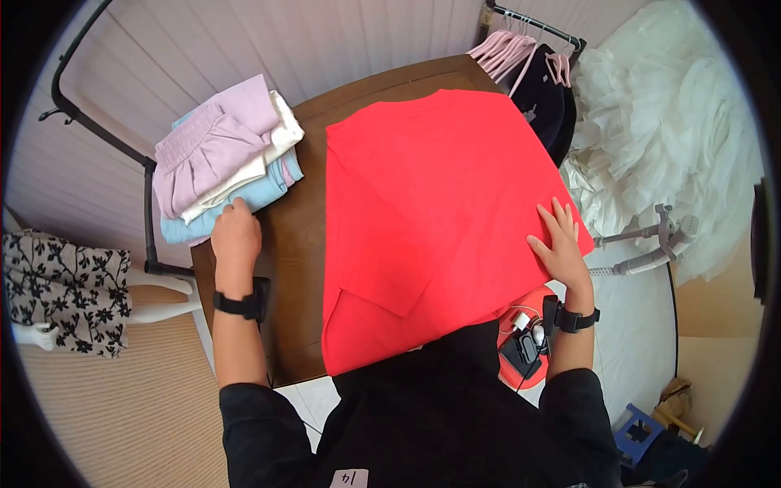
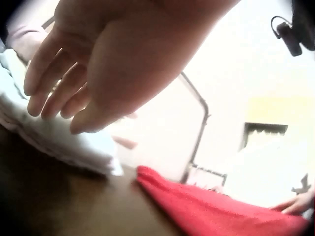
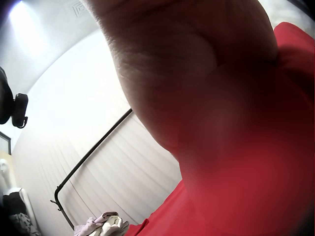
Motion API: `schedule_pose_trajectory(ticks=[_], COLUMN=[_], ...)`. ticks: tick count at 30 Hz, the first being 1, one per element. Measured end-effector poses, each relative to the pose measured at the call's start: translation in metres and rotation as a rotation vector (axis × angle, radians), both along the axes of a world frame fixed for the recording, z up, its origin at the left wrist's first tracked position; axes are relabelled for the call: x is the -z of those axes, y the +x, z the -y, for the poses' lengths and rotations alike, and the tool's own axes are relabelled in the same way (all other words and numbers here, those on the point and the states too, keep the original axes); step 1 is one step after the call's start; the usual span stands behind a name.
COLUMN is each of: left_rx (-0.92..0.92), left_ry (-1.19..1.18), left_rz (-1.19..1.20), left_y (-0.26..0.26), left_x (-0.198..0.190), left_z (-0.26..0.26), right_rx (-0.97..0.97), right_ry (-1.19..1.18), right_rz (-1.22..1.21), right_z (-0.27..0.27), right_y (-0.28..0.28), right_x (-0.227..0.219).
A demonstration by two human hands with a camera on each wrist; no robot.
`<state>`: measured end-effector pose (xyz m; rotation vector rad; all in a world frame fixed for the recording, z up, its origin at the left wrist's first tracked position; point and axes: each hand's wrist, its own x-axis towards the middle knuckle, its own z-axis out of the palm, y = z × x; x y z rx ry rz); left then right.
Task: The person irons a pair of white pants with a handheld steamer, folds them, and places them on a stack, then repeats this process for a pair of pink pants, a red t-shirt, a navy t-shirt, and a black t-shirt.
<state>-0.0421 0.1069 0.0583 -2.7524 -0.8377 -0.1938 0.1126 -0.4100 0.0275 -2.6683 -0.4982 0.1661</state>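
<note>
A large red garment (image 1: 423,203), partly folded, lies spread over the brown table. My right hand (image 1: 561,248) rests flat on its right edge, fingers spread; in the right wrist view the red cloth (image 3: 251,182) fills the area around the palm. My left hand (image 1: 236,234) is at the front edge of a stack of folded clothes, beside a light blue piece (image 1: 268,191). In the left wrist view the fingers (image 2: 51,81) hang loosely bent over the pale cloth. Lilac (image 1: 213,150) and white (image 1: 285,130) pieces lie higher in the stack.
A dark wooden table (image 1: 289,268) carries the clothes. Behind it, a black rack holds pink hangers (image 1: 504,50). White tulle (image 1: 663,98) bulks at the right. A red stool (image 1: 512,378) with small devices stands close by; a mannequin in a floral skirt (image 1: 65,285) is at left.
</note>
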Motion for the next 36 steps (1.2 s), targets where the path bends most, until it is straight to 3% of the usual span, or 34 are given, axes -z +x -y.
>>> schedule_pose_trajectory(ticks=[2, 4, 6, 11, 15, 19, 21, 26, 32, 36], left_rx=[0.043, 0.187, 0.208, -0.030, 0.103, 0.301, 0.283, -0.007, -0.215, -0.276], left_ry=[-0.287, -0.658, -0.808, -0.812, -0.880, -1.037, -1.189, -1.301, -1.325, -1.290], left_rz=[0.100, 0.226, 0.271, 0.313, 0.268, 0.595, 0.725, 0.811, 0.920, 0.713], left_y=[0.016, 0.044, 0.080, 0.147, 0.137, 0.077, 0.037, -0.054, -0.152, -0.196], left_x=[-0.028, -0.032, -0.012, 0.044, 0.043, 0.030, 0.009, -0.023, 0.002, 0.018], left_z=[0.040, 0.056, 0.062, 0.060, 0.055, 0.056, 0.067, 0.105, 0.151, 0.178], right_rx=[-0.014, -0.012, -0.016, 0.035, 0.030, -0.086, -0.184, -0.373, -0.678, -0.814], right_ry=[0.002, 0.005, 0.011, 0.185, 0.132, 0.010, -0.023, -0.036, -0.080, -0.092], right_rz=[0.000, 0.007, 0.020, 0.033, 0.040, 0.009, -0.028, -0.099, -0.147, -0.165], right_z=[0.001, 0.001, 0.001, 0.013, 0.011, 0.006, -0.001, -0.048, -0.134, -0.193], right_y=[0.000, -0.001, -0.001, 0.005, 0.010, 0.022, 0.038, 0.078, 0.106, 0.104], right_x=[0.001, 0.001, 0.001, 0.014, 0.015, 0.008, 0.006, -0.003, -0.007, -0.009])
